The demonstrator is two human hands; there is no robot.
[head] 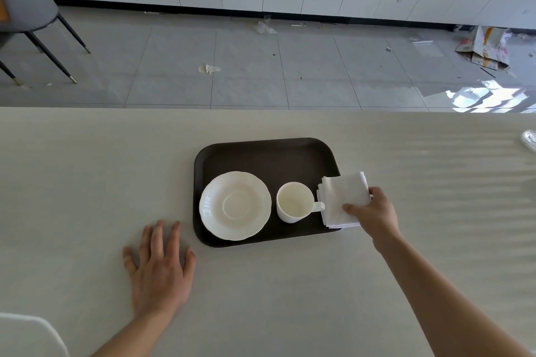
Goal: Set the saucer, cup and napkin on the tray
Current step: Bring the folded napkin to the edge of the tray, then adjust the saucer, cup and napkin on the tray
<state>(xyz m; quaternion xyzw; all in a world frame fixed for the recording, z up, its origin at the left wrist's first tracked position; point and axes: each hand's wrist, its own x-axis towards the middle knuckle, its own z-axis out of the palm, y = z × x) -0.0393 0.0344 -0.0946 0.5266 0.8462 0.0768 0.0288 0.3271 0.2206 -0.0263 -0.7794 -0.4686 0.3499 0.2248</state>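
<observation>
A dark brown tray (269, 156) lies on the pale table. On its left part sits a white scalloped saucer (235, 206). To the right of the saucer an empty white cup (293, 202) stands upright on the tray, handle pointing right. A folded white napkin stack (342, 197) lies across the tray's right edge, partly over the tray and partly over the table. My right hand (372, 213) pinches the napkin's near right corner. Flat on the table, left of the tray, rests my left hand (161, 266) with fingers spread and nothing in it.
The table's far edge (261, 109) runs across the view, with tiled floor and litter beyond. A clear plastic item (529, 139) sits at the table's right edge. A chair (34, 17) stands at far left, and a white object (29, 333) shows at the lower left corner.
</observation>
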